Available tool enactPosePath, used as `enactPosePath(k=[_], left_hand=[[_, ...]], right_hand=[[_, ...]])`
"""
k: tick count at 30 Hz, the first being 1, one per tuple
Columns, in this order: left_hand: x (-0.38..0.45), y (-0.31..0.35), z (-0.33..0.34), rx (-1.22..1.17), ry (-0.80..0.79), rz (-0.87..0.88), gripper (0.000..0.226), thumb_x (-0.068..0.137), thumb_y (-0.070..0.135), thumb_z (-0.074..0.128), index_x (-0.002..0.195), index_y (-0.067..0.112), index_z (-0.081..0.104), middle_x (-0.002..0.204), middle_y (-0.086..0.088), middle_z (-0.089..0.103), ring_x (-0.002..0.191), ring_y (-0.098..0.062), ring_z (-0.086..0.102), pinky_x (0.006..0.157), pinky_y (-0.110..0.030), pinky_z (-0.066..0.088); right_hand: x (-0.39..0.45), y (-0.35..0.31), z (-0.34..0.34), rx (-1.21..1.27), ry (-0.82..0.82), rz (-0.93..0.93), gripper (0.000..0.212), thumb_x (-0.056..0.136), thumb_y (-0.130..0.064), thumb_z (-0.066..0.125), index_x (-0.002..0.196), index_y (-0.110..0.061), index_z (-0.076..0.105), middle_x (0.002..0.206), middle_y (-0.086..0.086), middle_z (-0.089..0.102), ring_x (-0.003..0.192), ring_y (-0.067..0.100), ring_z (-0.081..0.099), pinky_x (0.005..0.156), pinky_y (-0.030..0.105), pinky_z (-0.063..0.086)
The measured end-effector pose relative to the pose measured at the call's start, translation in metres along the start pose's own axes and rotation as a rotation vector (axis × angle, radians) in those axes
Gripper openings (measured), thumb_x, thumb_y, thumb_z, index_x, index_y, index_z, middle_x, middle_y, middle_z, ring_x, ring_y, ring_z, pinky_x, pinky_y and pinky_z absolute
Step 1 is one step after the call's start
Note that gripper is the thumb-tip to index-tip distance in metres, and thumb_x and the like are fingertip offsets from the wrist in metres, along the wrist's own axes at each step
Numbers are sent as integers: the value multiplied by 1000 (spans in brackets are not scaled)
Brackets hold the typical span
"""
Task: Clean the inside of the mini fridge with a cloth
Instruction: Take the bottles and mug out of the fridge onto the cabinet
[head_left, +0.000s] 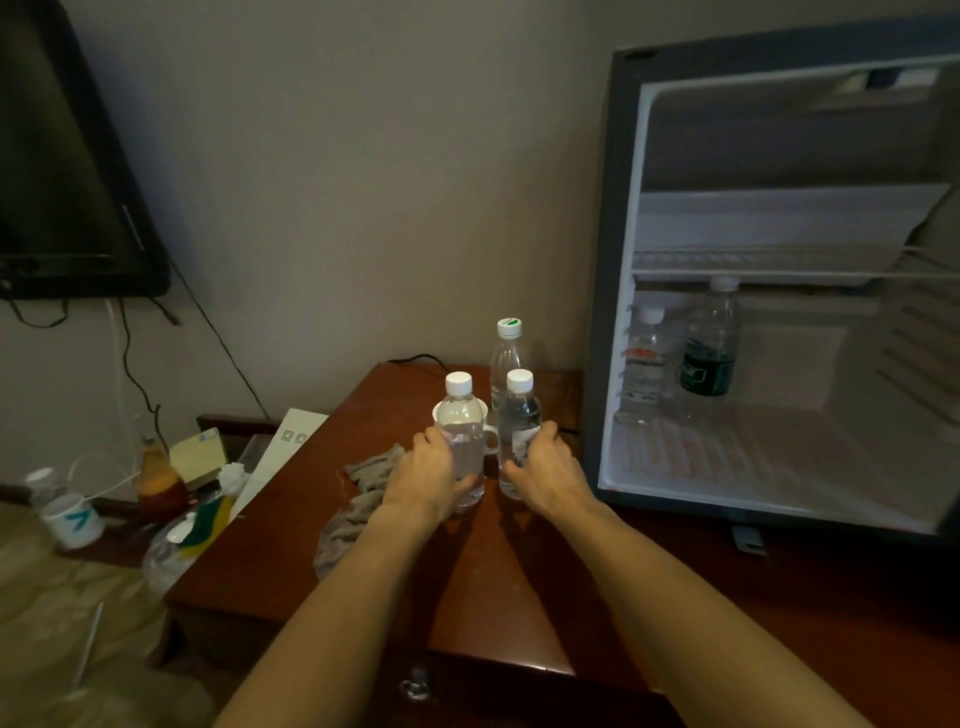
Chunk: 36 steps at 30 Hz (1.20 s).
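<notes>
On the reddish wooden table (363, 571), the left hand (428, 480) grips one clear bottle (462, 441) and the right hand (545, 475) another (519, 426) — the crumpled grey cloth (358, 499) lies partly hidden under the left forearm. Beyond, a third bottle (506, 358) half-covers a white cup (491, 441). The mini fridge (779, 291) stands open at right, cut off by the frame edge — two bottles inside, labels unreadable.

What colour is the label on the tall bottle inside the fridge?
Dark green, on the tall bottle in the fridge, seen in the head view.
</notes>
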<state>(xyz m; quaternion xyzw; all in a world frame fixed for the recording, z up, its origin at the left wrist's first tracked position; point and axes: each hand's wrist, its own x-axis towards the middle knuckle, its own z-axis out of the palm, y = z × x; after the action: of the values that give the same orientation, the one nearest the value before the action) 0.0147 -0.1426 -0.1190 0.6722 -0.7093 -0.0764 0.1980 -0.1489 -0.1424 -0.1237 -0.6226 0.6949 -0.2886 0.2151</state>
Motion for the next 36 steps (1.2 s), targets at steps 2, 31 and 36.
enactPosePath(k=[2,31,36], left_hand=[[-8,1,-5,57,-11,9,63,92,54,64,132,9,46,127,-11,54,115,-28,56,96,-39,49],[-71,117,-35,372,-104,391,49,95,65,40,117,24,57,113,-4,62,100,-23,61,87,-44,54],[-57,135,-43,300,-123,463,44,97,64,41,116,27,55,109,3,59,95,-15,58,84,-39,55]], right_hand=[[-9,1,-5,-70,-36,-3,65,92,-40,63,139,-11,29,137,14,49,119,31,55,95,41,49],[12,123,-186,2,89,113,49,77,-64,69,107,-26,60,105,3,65,90,20,65,82,40,57],[123,177,-189,159,303,99,99,45,-80,79,123,-23,54,115,-1,62,90,18,64,80,37,58]])
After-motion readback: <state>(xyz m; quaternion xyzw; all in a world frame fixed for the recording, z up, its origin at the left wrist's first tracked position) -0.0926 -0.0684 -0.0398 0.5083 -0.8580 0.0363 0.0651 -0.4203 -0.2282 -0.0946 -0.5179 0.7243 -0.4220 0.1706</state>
